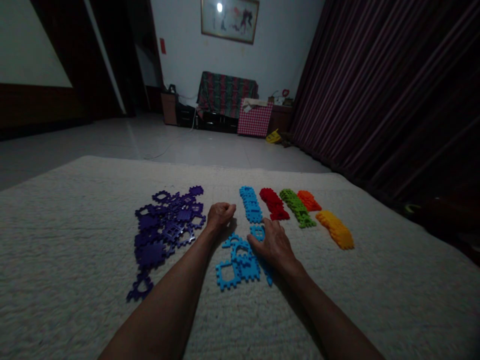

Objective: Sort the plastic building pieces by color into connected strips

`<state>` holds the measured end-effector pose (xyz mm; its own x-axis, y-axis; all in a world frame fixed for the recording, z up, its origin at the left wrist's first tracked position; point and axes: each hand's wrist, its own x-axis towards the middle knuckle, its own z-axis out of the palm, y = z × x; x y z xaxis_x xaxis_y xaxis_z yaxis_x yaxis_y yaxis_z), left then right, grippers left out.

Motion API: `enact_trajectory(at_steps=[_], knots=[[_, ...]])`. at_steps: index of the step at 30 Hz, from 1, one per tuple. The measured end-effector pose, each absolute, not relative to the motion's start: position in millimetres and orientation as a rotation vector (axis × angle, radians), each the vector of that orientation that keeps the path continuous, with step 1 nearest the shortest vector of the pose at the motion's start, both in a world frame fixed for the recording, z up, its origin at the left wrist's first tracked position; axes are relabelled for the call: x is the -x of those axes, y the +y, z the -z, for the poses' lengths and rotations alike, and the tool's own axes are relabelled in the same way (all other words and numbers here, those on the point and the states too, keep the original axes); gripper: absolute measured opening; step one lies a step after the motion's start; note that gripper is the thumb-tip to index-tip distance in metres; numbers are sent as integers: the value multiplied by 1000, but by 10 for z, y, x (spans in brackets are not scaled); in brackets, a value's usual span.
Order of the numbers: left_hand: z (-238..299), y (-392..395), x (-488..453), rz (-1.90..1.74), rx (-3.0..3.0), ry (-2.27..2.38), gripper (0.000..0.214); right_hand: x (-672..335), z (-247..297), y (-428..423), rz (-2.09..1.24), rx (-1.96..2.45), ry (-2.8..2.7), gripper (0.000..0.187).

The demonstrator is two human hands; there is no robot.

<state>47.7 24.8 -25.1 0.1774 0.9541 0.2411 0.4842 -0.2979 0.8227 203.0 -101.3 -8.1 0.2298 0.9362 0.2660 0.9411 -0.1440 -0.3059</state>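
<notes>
Flat toothed plastic puzzle tiles lie sorted by colour on a pale carpet (75, 280). My left hand (220, 215) rests as a closed fist on the carpet, between a loose heap of purple tiles (167, 225) and a neat row of light blue tiles (251, 204); nothing shows in it. My right hand (273, 245) lies palm down, fingers curled onto a scattered group of light blue tiles (238, 265), touching the nearest ones.
Rows of red tiles (274, 204), green tiles (298, 207), orange tiles (308, 200) and yellow tiles (335, 230) lie to the right. A dark striped curtain (393, 100) hangs at right. A covered cabinet (227, 95) and a checked box (255, 120) stand by the far wall.
</notes>
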Motion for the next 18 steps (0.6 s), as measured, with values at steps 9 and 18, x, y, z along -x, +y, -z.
enact_trajectory(at_steps=[9,18], knots=[[239,249,-471,-992,-1908,1398,44,-2150,179,-866,36,1828,-1628,52],[243,258,-482,-1018,-1920,1404,45,-2193,264,-660,158,1736,-1607,53]])
